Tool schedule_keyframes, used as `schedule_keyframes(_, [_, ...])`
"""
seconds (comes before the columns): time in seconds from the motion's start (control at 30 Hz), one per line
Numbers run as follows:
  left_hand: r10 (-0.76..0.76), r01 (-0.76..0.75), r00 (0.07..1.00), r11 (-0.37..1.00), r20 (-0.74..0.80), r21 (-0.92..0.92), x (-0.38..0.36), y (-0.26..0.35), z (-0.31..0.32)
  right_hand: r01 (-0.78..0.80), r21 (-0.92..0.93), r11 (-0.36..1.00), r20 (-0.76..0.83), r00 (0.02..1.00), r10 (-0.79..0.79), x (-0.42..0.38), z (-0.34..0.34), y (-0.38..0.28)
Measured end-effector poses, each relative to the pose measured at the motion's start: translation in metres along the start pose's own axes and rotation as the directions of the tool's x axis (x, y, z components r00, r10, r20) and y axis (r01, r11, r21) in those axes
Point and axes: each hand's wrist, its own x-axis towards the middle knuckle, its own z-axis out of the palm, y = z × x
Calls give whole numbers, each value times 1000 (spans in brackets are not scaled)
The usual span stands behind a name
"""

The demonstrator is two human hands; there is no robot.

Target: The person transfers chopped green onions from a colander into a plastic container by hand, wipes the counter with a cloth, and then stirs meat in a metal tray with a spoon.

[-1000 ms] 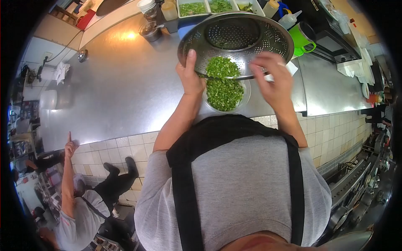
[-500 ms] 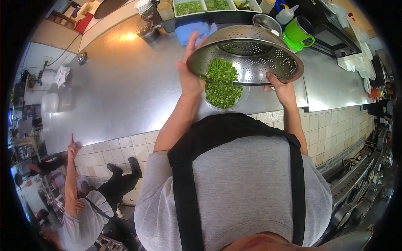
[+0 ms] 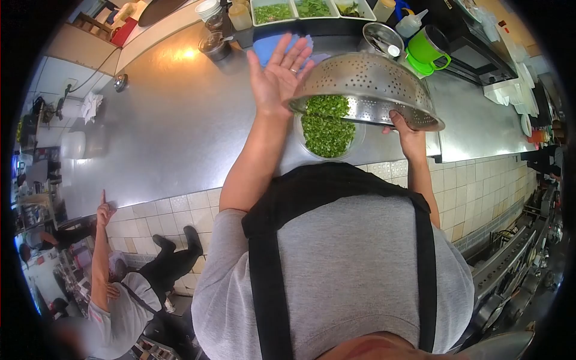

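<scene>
A metal colander (image 3: 372, 78) is tipped toward me, its mouth over a clear bowl (image 3: 361, 139) on the steel counter. My right hand (image 3: 408, 135) grips the rim at the colander's right end, thumb on the inside. At the other end, my left hand (image 3: 279, 78) has its fingers spread and palm turned up, with the wrist close beside the rim. Chopped green herbs (image 3: 328, 135) fill the bowl, and more of them lie in the colander's lower left part just above it.
White trays of greens (image 3: 270, 12) line the back of the steel counter (image 3: 174, 120), near a blue cloth (image 3: 270, 48). A green jug (image 3: 427, 48) and a metal pot of utensils (image 3: 383, 41) stand behind the colander. Another person (image 3: 129, 300) is at the lower left, a hand near the counter edge.
My left hand has come off the colander's rim and opened. The colander has tipped further forward and shifted slightly right, so less of its inside shows.
</scene>
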Motion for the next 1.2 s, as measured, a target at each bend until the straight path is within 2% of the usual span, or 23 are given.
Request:
schedule_keyframes(0.07, [7,-7,1000,999,-22,-34,5,2,-2,58,-44,997,26,998,-57,0,-6,11])
schedule_keyframes(0.13, [23,-27,994,999,-106,-44,8,4,-7,72,-28,997,9,997,-72,-5,-2,9])
schedule_keyframes(0.37, [-57,63,992,996,-109,55,-23,-12,-11,71,51,996,-103,993,-66,-14,-1,-19])
schedule_keyframes(0.43, [-113,116,989,993,-97,31,-35,-18,0,103,18,995,-86,991,-101,-15,-4,0])
schedule_keyframes(0.5, [-110,112,991,993,-72,33,-40,-24,1,77,-69,995,-29,996,-79,-16,-7,22])
schedule_keyframes(0.53, [-97,99,994,994,-47,35,-40,-25,1,133,-174,976,24,991,-131,-12,-15,29])
schedule_keyframes(0.57, [-97,99,994,994,-49,36,-40,-26,-2,132,-173,976,25,991,-130,-14,-18,37])
schedule_keyframes(0.6, [-90,91,994,996,-58,2,-40,-26,-3,238,-452,860,-56,954,-294,-17,-18,40])
schedule_keyframes(0.63, [-83,81,994,996,-64,-32,-39,-26,-4,281,-698,658,-83,882,-465,-20,-19,41])
schedule_keyframes(0.67, [-84,82,994,996,-64,-32,-39,-28,-2,207,-507,837,-123,944,-307,-22,-22,40])
schedule_keyframes(0.7, [-81,78,995,996,-59,-47,-40,-29,0,206,-506,838,-122,944,-306,-21,-22,38])
schedule_keyframes(0.77, [-76,72,995,995,-58,-63,-42,-33,-1,275,-599,752,64,953,-297,-21,-23,35])
schedule_keyframes(0.8, [-97,93,994,991,-40,-92,-40,-35,-5,393,-589,706,39,887,-461,-18,-17,24])
schedule_keyframes(0.83, [-120,117,992,986,-23,-120,-38,-37,-8,396,-588,705,41,885,-463,-17,-19,27])
schedule_keyframes(0.9, [-86,84,996,993,-18,-83,-35,-39,-11,291,-320,902,-26,949,-315,-21,-32,40])
schedule_keyframes(0.93, [-46,45,999,998,-12,-48,-33,-41,-9,247,-561,790,-2,954,-299,-14,-47,48])
schedule_keyframes(0.97, [-42,41,999,998,-12,-49,-34,-41,-6,264,-570,778,-13,944,-330,-11,-48,66])
schedule_keyframes(1.03, [-84,84,996,992,4,-99,-38,-43,2,386,-760,523,42,833,-552,-19,-38,62])
schedule_keyframes(1.07, [-78,79,997,992,5,-100,-36,-44,2,241,-646,725,16,953,-303,-23,-26,14])
schedule_keyframes(1.1, [-60,59,998,995,-1,-83,-36,-45,1,241,-646,725,16,953,-302,-23,-28,17])
schedule_keyframes(1.17, [-45,44,999,997,-9,-66,-34,-47,-3,280,-794,539,32,905,-424,-23,-36,26])
schedule_keyframes(1.2, [-12,12,1000,999,-7,-32,-31,-45,-6,133,-319,938,-60,985,-160,-18,-39,23])
